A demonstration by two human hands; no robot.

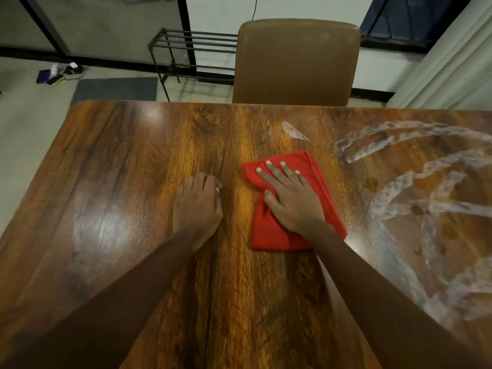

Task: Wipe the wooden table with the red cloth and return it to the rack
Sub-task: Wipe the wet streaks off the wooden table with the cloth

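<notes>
A folded red cloth [269, 235] lies flat near the middle of the wooden table [119, 182]. My right hand [290, 198] presses down on it with straight, spread fingers. To the left of the cloth my left hand [198, 206] rests on the bare wood with its fingers curled under, holding nothing. Whitish wet streaks [415, 187] curve over the right part of the tabletop. A black metal rack [197, 46] stands on the floor beyond the table's far edge, left of the chair.
A brown padded chair [296, 62] is pushed up to the far edge of the table. A grey mat [117, 89] and some small items [57, 73] lie on the floor at the left. White curtains [452, 67] hang at the right.
</notes>
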